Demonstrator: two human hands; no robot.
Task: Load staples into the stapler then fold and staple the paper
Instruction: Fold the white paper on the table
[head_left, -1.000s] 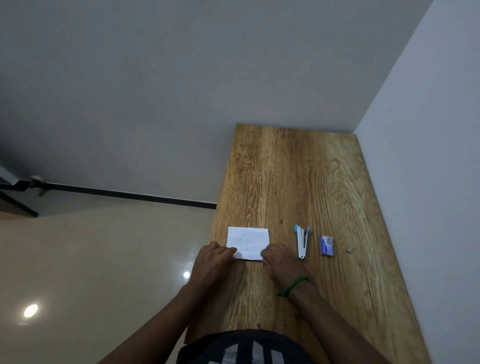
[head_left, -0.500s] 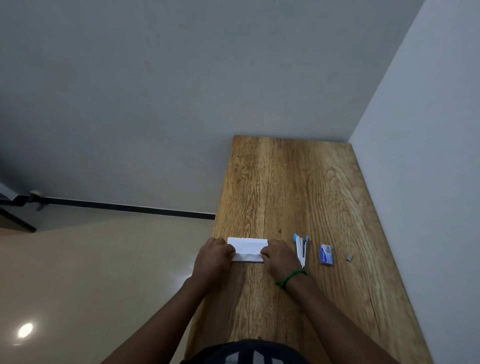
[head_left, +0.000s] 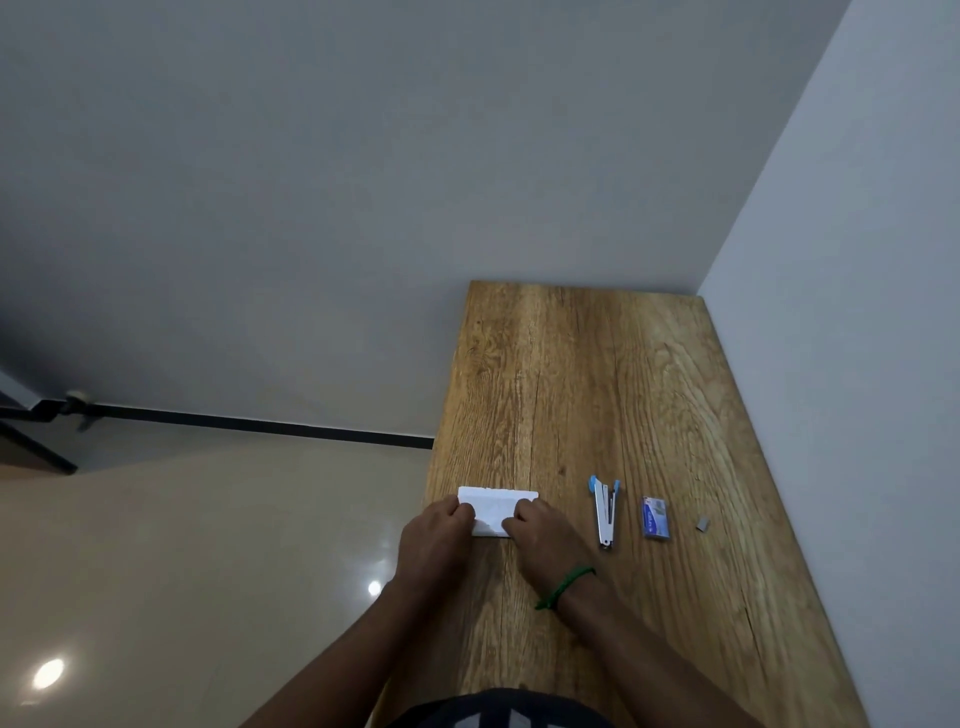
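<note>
Left hand (head_left: 436, 540), fingers bent, holds the left end of the folded paper (head_left: 498, 506), which lies flat near the left edge of the wooden table (head_left: 571, 364). Right hand (head_left: 545, 540) likewise holds its right end. Rightward lie the stapler (head_left: 604, 512), staple box (head_left: 654, 516) and a small grey piece (head_left: 703, 523).

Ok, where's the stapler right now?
In the head view, the stapler lies on the table just right of the right hand, between the paper and the staple box, untouched.

2 hands (head_left: 434, 543) (head_left: 548, 540), 1 paper (head_left: 498, 501), 1 stapler (head_left: 604, 512), 1 staple box (head_left: 654, 517), 1 strip (head_left: 703, 523)
</note>
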